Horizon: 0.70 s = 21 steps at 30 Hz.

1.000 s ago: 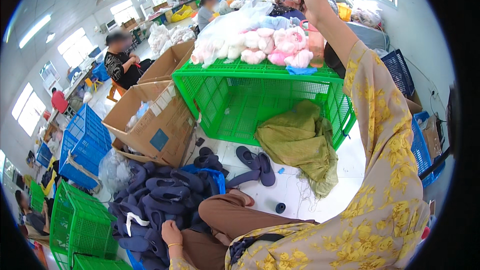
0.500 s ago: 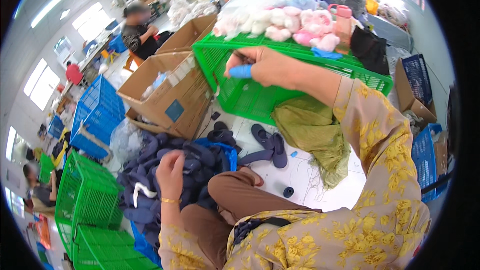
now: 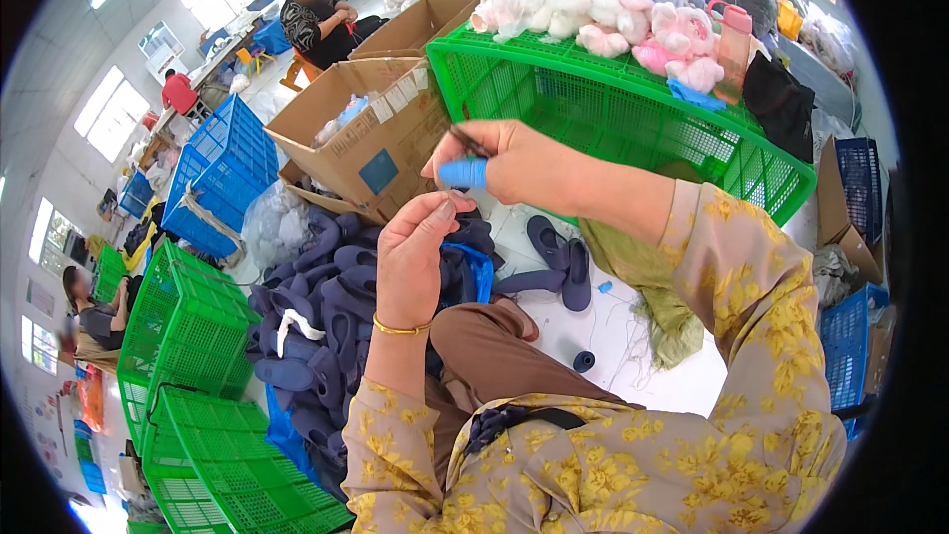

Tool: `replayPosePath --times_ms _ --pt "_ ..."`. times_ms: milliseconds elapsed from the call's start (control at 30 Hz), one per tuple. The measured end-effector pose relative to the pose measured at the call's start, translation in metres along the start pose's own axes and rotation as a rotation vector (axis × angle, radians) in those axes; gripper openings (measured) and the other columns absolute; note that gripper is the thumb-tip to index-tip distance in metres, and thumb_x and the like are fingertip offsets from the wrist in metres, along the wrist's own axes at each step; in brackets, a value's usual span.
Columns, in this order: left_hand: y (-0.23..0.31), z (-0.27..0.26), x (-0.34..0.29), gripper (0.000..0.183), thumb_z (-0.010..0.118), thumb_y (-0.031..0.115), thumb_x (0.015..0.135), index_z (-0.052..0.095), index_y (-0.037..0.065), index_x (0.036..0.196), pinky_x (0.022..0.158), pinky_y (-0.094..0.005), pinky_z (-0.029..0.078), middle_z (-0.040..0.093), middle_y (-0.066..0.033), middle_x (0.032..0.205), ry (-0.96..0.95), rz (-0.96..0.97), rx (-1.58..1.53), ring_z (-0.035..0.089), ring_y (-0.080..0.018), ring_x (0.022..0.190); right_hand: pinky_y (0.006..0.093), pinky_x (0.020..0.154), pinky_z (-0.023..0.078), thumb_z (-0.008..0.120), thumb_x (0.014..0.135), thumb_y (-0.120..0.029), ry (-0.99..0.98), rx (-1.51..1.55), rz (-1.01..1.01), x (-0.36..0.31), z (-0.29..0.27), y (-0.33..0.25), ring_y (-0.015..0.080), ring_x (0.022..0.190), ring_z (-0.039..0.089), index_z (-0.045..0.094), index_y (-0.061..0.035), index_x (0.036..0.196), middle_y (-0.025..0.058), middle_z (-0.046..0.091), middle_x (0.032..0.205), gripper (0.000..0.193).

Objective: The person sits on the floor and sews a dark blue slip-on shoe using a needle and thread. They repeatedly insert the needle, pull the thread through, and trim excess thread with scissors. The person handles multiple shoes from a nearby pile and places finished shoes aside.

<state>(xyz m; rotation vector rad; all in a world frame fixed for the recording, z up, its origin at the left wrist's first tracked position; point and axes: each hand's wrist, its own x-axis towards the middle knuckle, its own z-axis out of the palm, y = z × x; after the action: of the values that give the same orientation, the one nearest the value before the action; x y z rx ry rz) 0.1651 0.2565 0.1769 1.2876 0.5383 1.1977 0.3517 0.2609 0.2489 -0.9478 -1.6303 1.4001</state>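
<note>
In front of me my right hand (image 3: 509,166) is closed around a small dark tool (image 3: 469,142), mostly hidden by the fingers. Blue wrapping (image 3: 463,174) covers one finger of that hand. Just below and left of it, my left hand (image 3: 413,242) is raised with thumb and fingers pinched together; whatever they hold is too small to make out. The fingertips of both hands are close together. Beneath my left hand lies a large heap of dark navy slippers (image 3: 331,311), partly on a blue sheet (image 3: 478,270).
Loose navy slippers (image 3: 576,275) and a dark thread spool (image 3: 583,361) lie on the floor. A green crate (image 3: 593,119) bears pink and white plush toys (image 3: 682,35) and a pink bottle (image 3: 733,54). Cardboard boxes (image 3: 356,143), green crates (image 3: 188,321) and seated people (image 3: 316,20) are at left.
My left hand has risen from over the slipper heap to just under my right hand, fingers still pinched. My right hand keeps hold of the dark tool. The whole view has shifted slightly.
</note>
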Motion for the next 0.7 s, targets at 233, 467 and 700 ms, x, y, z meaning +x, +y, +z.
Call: replayPosePath --times_ms 233,467,700 --pt "-0.011 -0.019 0.001 0.018 0.051 0.01 0.095 0.062 -0.004 0.097 0.094 -0.0362 0.047 0.065 -0.0095 0.093 -0.088 -0.128 -0.273 0.064 -0.0229 0.095 0.0245 0.047 0.038 0.057 0.096 -0.017 0.287 0.467 -0.335 0.002 -0.088 -0.049 0.0053 0.053 0.042 0.055 -0.0053 0.097 -0.001 0.052 0.073 0.012" --pt "-0.034 -0.045 0.009 0.012 0.05 0.013 0.095 0.055 0.002 0.093 0.096 -0.0428 0.048 0.06 -0.0085 0.088 -0.088 -0.171 -0.442 0.061 -0.0241 0.091 0.0339 0.052 0.047 0.053 0.099 -0.026 0.919 0.244 -0.572 -0.068 -0.307 -0.105 0.0194 0.056 0.054 0.051 -0.0092 0.085 0.0033 0.05 0.059 0.022" --pt "-0.066 -0.077 0.016 0.01 0.052 0.013 0.094 0.055 0.004 0.095 0.095 -0.0419 0.048 0.059 -0.0073 0.09 0.013 -0.199 -0.545 0.059 -0.0228 0.09 0.0419 0.088 0.056 0.05 0.096 -0.005 1.149 0.22 -0.593 -0.175 -0.409 -0.077 0.0156 0.061 0.043 0.047 -0.001 0.076 0.0061 0.043 0.071 0.02"
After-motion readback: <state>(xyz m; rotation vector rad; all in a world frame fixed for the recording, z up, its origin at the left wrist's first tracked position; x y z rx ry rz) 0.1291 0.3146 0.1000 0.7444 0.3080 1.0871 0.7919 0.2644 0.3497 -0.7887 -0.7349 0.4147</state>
